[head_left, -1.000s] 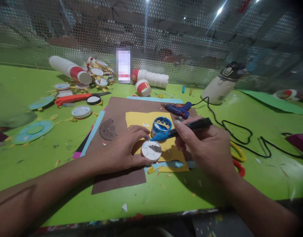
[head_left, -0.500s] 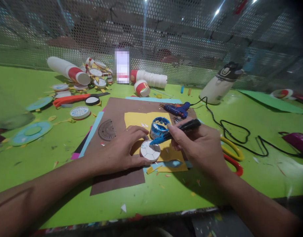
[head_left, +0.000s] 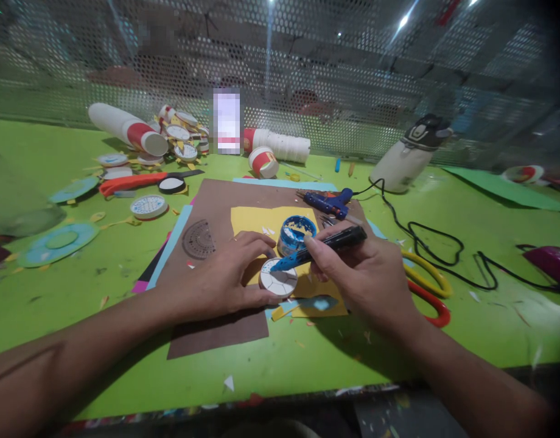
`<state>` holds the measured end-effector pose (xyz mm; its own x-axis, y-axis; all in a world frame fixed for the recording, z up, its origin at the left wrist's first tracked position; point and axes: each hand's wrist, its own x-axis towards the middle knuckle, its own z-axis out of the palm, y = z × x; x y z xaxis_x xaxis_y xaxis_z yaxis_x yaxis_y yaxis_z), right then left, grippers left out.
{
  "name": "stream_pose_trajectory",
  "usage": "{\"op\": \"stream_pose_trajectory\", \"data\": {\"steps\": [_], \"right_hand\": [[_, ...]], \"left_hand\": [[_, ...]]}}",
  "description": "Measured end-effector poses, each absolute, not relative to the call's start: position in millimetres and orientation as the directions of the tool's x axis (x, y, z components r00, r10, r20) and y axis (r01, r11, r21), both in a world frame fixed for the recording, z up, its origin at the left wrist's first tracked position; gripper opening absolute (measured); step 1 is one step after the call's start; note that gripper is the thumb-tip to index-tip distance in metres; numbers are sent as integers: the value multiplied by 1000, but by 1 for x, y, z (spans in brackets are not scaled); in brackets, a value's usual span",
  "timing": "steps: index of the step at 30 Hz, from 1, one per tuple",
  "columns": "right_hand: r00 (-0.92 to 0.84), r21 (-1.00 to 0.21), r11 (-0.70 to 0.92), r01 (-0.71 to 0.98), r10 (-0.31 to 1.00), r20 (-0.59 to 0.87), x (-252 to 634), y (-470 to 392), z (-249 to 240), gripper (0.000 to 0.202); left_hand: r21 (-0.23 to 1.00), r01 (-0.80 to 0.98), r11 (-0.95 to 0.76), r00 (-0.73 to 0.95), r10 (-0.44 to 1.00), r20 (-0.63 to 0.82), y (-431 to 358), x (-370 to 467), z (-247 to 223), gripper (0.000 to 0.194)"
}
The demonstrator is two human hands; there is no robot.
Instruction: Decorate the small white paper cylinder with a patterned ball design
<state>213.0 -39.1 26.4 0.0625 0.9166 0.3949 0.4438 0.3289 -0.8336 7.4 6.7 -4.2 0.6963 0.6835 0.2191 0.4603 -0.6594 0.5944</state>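
Observation:
My left hand (head_left: 237, 274) grips a small round white paper-cup base (head_left: 279, 281) between thumb and fingers. Lines divide its top into sections, and blue dots mark the upper left part. In my right hand (head_left: 353, 261) is a black marker (head_left: 339, 238), its front end coated with blue paint. The marker's tip meets or hovers just over the dotted section; I cannot tell which. Right behind the cup base stands an open jar of blue paint (head_left: 297, 234), on yellow paper (head_left: 246, 219) above a brown sheet (head_left: 225, 194).
A protractor (head_left: 198, 239) lies left of my hands. Behind the jar rests a blue glue gun (head_left: 328, 202), its black cord (head_left: 399, 216) running right. Scissors with red and yellow handles (head_left: 437, 310) lie by my right wrist. Paper cups (head_left: 280, 146) and a bottle (head_left: 405, 158) stand farther back.
The marker's tip has shifted slightly left across the cup base, and my right hand has moved with it. My left hand keeps its hold in place.

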Motion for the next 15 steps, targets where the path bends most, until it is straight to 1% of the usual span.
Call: {"op": "stream_pose_trajectory", "data": {"steps": [15], "right_hand": [[21, -848, 318, 425, 933, 360, 212, -39, 28, 18]], "left_hand": [[593, 469, -655, 697, 686, 207, 8, 6, -7, 43]]}}
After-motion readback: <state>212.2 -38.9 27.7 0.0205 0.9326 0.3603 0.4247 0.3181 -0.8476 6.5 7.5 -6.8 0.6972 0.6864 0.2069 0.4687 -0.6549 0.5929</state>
